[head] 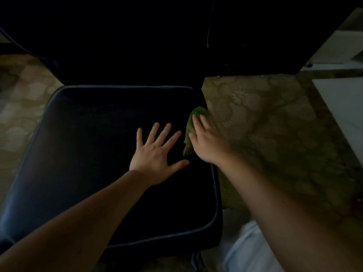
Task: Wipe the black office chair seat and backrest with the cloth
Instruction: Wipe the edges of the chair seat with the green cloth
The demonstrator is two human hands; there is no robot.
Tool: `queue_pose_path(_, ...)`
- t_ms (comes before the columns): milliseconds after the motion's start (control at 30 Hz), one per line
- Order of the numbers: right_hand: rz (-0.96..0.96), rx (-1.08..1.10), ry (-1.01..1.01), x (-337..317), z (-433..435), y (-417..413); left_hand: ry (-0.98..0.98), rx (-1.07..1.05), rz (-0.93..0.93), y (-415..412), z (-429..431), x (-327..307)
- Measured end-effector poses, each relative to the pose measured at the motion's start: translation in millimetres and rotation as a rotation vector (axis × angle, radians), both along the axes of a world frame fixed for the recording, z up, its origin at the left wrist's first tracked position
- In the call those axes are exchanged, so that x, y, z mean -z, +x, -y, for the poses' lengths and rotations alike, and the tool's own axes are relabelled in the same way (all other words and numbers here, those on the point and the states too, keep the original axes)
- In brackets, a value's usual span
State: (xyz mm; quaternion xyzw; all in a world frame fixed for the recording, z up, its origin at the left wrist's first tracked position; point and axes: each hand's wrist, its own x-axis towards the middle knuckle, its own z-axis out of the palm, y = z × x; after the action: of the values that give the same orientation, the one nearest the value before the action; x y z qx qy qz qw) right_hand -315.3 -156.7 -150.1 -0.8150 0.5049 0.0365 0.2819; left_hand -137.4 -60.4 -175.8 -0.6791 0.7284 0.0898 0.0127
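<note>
Cloth (189, 124): green, bunched, on the right edge of the chair seat (88, 146).
Right hand (208, 143): presses the cloth, fingers close together and laid nearly straight over it.
Left hand (153, 155): flat on the seat just beside the cloth, fingers spread apart, holding nothing.
Backrest (117, 46): black, upright behind the seat.
Floor (275, 124): patterned carpet.

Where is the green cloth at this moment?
In the head view, the cloth lies at the right edge of the seat, under the right hand, just right of the left hand.
</note>
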Motion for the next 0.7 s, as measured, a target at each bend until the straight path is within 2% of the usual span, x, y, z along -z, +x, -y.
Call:
queue_pose_path(267, 0.005, -0.075, 0.022, 2, -9, -17, -0.014, 0.025, 0.005, 2, -2, 2)
queue_pose_path(367, 0.013, -0.049, 0.062, -1, 6, -10, -0.002, 0.019, 0.007, 1, -1, 1)
queue_pose_path(533, 0.033, 0.019, 0.019, 1, 3, 1, -0.005, -0.031, -0.009, -3, 2, 0)
queue_pose_path(700, 0.011, -0.075, -0.014, 2, -16, -17, -0.024, -0.035, -0.013, -3, 2, 2)
